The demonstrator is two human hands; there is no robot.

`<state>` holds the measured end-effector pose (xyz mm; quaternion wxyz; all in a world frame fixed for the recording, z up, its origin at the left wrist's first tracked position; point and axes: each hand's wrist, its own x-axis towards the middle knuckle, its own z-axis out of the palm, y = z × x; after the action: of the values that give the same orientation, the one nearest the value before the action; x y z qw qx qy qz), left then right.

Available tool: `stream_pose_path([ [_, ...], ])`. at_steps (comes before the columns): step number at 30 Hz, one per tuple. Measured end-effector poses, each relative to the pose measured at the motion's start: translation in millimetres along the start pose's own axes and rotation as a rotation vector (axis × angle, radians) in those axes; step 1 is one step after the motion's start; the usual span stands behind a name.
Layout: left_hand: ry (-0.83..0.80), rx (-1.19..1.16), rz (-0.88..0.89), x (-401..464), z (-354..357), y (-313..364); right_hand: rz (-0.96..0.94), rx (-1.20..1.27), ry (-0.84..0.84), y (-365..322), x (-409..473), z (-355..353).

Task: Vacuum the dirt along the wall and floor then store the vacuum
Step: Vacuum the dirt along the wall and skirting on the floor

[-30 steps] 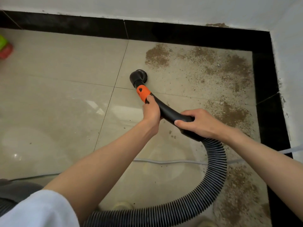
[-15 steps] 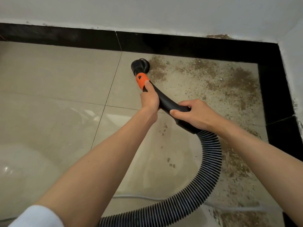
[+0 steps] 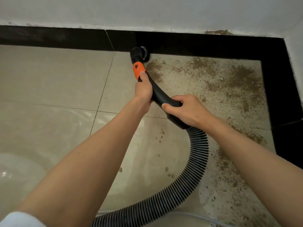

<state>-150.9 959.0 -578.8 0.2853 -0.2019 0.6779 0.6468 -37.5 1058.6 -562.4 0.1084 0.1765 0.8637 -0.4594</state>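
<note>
A room corner: beige floor tiles (image 3: 49, 82) edged by a black skirting strip (image 3: 205, 43), brown dirt (image 3: 229, 82) scattered right of centre; the round brush nozzle (image 3: 139, 53) sits at upper centre against the strip. The left hand (image 3: 143, 89) grips the curved black wand (image 3: 161, 95) just below its orange collar (image 3: 138, 69); the right hand (image 3: 185, 110) clasps the wand's lower end, where the ribbed hose (image 3: 195, 167) begins. The wand looks rigid and light, best held there; the hose looks floppy, likely to drag.

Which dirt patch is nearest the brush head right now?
The dirt patch just right of the brush head, beside the orange collar; the other patches lie farther right.
</note>
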Motion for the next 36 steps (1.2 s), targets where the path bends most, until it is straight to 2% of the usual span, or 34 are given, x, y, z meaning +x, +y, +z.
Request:
stream_pose_path([
  [4,0.018,-0.069,0.011,-10,-20,-9,-0.008,-0.025,-0.057,-9,-10,8],
  [10,0.050,-0.021,0.029,-58,-44,-47,0.023,-0.012,-0.100,-3,-67,31],
  [19,0.023,0.046,-0.036,-109,-37,-105,0.073,-0.018,-0.108,26,-140,25],
  [25,-0.012,-0.015,-0.055,-105,-18,-93,0.059,-0.050,-0.089,28,-135,7],
  [36,-0.044,-0.060,-0.023,-55,11,-41,0.048,-0.040,-0.035,16,-67,-16],
])
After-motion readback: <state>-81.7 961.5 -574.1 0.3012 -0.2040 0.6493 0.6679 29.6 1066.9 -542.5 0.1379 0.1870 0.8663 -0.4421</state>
